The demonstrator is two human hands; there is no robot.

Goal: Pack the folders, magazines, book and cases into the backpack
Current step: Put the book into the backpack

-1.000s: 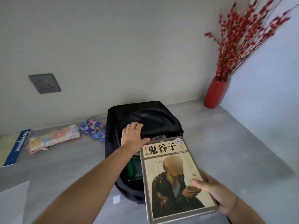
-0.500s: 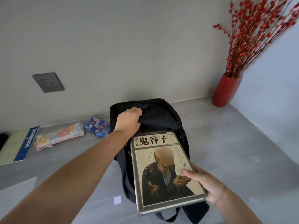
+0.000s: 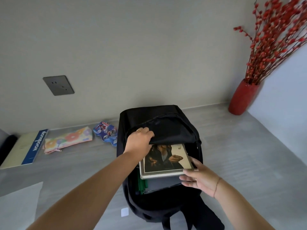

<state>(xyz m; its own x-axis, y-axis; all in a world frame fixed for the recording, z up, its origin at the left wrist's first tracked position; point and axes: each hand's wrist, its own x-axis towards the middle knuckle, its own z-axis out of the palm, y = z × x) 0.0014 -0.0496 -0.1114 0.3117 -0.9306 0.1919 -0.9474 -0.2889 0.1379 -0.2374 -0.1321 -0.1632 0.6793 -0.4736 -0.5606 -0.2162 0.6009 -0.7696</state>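
Book (image 3: pixel 167 159) sat half inside open black backpack (image 3: pixel 159 123), top edge & title hidden under lifted flap; only lower cover w/ dark-robed figure showed. Rested on grey flat item (image 3: pixel 163 183) w/ green spines (image 3: pixel 142 185) at its left, both inside bag; couldn't tell whether folders or magazines, mostly covered by book. Right hand (image 3: pixel 198 177) was at book's near right corner, fingers spread along edge & underside, thumb on cover; touching it, not a closed fist, firm pinch or just a push unclear. Left hand (image 3: pixel 139 142) clamped on flap edge of bag, fingers curled over fabric, fingertips hidden behind it, holding mouth open. Ring on each hand, thin bracelet on right wrist. Bag's lower end & strap cut off at frame bottom, dark & hard to read.

Left of bag, on grey surface (image 3: pixel 240 163) by wall: blue cartoon-print case (image 3: pixel 106 132) just beside bag, its right end hidden behind it; floral zip case (image 3: pixel 68 140) next over; then cream notebook w/ blue spine (image 3: pixel 25 147), lettering upside down, far edge cut by dark object at frame left. Small white square (image 3: pixel 125 212) on surface near bag bottom, nature unclear. Grey wall socket (image 3: pixel 58 85) above. Red vase (image 3: pixel 243 97) w/ red berry branches (image 3: pixel 274 35) in right corner, tops cut off by frame.
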